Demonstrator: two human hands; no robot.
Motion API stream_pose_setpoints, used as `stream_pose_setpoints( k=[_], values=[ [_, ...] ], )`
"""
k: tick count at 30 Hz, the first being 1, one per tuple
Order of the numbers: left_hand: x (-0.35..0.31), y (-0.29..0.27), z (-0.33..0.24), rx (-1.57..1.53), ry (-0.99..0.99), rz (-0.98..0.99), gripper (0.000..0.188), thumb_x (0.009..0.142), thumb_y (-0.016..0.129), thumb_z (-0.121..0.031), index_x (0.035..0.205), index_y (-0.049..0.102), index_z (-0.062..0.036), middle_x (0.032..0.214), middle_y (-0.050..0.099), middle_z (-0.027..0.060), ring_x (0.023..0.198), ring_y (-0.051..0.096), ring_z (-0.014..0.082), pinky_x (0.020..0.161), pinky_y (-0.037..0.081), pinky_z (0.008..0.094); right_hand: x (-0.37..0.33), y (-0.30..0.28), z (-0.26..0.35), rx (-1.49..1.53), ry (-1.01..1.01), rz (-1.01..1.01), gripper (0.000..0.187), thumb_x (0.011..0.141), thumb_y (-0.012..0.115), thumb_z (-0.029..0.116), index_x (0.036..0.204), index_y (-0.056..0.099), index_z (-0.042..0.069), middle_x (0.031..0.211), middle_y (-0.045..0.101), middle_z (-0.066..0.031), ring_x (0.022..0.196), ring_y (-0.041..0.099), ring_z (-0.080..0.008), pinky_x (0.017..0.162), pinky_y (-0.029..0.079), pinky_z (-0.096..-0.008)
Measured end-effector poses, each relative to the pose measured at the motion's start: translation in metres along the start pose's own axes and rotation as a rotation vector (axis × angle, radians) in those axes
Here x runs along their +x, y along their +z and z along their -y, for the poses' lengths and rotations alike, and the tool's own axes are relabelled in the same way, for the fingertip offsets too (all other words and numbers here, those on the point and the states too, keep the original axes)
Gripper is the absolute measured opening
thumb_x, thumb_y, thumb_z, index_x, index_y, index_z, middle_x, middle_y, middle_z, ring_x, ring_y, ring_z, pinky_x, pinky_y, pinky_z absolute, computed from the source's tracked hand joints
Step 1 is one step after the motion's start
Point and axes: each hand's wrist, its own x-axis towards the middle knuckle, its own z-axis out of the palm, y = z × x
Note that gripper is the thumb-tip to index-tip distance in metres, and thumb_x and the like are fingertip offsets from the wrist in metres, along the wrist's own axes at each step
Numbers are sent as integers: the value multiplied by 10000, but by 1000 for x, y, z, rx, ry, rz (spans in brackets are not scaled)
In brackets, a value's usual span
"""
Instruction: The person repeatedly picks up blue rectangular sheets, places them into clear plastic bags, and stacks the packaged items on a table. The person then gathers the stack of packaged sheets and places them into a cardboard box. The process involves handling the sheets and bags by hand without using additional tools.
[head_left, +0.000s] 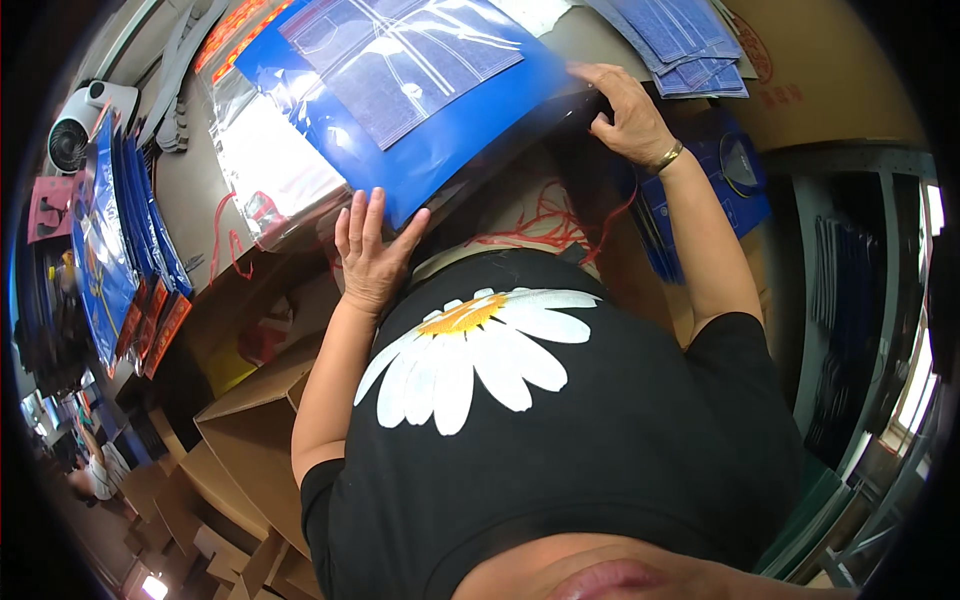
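A blue sheet (450,150) in a glossy clear plastic bag lies on the work surface in front of me, with a denim-patterned panel (440,110) showing on it. My left hand (372,250) rests at its near left corner, fingers stretched out and thumb apart. At the right corner is my right hand (632,115), index finger reaching to the bag's edge and thumb held away from it. A metal bracelet (668,157) circles that wrist. Beside the sheet on the left lies a clear-wrapped white packet (285,170). Light glare hides parts of the panel.
Denim-patterned pieces (690,45) are stacked at the far right, beside a cardboard box (840,80). Red strings (540,225) hang near my waist. At left are a small white fan (75,130) and blue packages (110,240). Open cartons (250,430) stand lower left.
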Motion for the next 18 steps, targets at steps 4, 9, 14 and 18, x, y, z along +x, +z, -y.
stream_pose_setpoints(
  k=[4,9,14,18],
  values=[
    [20,-9,-6,-157,-13,-148,325,723,741,-145,1014,730,-289,1322,531,94,1244,455,292,1026,355,402,-6,-2,-15,-54,9,-20,536,714,632,24,1234,579,146,1293,573,-55,1211,494,-273,1034,387,-388],
    [23,-31,-6,-597,-353,-177,241,760,743,-48,988,753,-126,1236,549,137,1120,521,276,903,457,342,-3,7,-20,31,15,-69,320,760,705,117,1076,670,145,1303,569,-58,1203,497,-265,1021,386,-377],
    [22,-40,-6,-874,-690,-260,154,865,664,-11,1006,726,-3,1273,500,125,1142,514,215,944,431,318,11,22,-8,505,211,-98,99,796,700,125,881,677,81,1270,586,-97,1151,526,-229,983,410,-345],
    [24,-37,6,-727,-727,-360,135,877,659,-16,991,723,16,1270,487,110,1151,514,192,957,431,303,32,24,10,831,381,-87,96,821,679,87,793,622,15,1196,612,-130,990,597,-178,857,485,-286]
  ],
)
